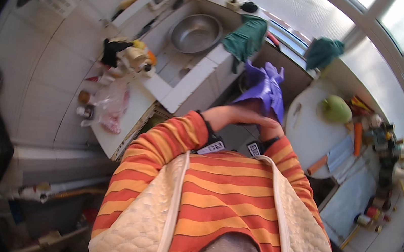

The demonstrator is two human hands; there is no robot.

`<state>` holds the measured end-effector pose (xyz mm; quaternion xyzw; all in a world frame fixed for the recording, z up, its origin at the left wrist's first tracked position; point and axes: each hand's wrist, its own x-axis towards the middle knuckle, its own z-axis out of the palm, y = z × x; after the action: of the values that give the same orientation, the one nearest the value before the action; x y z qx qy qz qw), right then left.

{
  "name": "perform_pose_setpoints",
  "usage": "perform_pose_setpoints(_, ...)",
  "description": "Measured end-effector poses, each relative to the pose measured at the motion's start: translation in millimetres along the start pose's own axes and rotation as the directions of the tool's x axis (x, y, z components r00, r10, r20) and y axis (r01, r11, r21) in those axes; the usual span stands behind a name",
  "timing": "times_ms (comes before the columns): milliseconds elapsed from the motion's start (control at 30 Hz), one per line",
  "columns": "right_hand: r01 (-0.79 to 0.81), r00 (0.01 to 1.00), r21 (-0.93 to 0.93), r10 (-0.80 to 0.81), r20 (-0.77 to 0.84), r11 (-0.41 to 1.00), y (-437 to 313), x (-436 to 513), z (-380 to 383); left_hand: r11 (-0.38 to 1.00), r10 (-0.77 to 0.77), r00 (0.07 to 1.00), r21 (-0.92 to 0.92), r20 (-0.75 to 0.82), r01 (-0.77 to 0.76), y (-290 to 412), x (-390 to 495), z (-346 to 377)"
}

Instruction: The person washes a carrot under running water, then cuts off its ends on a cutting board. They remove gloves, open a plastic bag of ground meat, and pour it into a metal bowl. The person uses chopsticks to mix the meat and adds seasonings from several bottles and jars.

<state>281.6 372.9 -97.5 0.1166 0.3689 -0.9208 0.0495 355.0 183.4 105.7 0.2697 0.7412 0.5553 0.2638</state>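
My left hand (232, 115) and my right hand (271, 129) meet in front of my chest, wrists close and crossing. A purple rubber glove (264, 86) covers the far ends of the hands, its loose cuff flaring over them. Its fingers point away from me, some bent or limp. Fingers of both hands are largely hidden, so which hand is inside the glove and how each grips cannot be told. Beyond the glove, a green cloth (246, 38) hangs over the tiled divider (193, 79) between two sink basins.
A metal basin (195, 33) sits in the left sink. To the right, a white board (302, 120) bears a green round fruit or vegetable (336, 109) and a cleaver (338, 153). Bottles crowd the right side. A plastic bag (111, 104) lies on the left counter (125, 123).
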Motion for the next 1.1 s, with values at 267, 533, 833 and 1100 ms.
perform_pose_setpoints(267,-0.166,0.973,-0.066,0.175,0.153,0.984,0.2,-28.0,96.0,0.993,0.098,0.892,0.106,-0.441,-0.057,-80.1,30.8,-18.1)
perform_pose_setpoints(533,0.635,0.696,-0.737,0.243,0.676,0.233,-52.9,-114.3,255.9,0.96,0.162,0.641,-0.029,-0.75,-0.277,-49.3,-78.2,-95.9)
perform_pose_setpoints(833,0.852,0.278,-0.438,0.461,0.843,0.288,17.3,-117.1,293.1,0.308,-0.464,0.664,-0.809,-0.587,-0.5,-231.2,-217.3,-125.4)
perform_pose_setpoints(1100,0.829,0.469,-0.555,0.463,0.753,0.063,68.1,-84.2,254.3,0.334,-0.769,0.437,-0.876,-0.467,-0.347,-308.1,-248.4,-117.4)
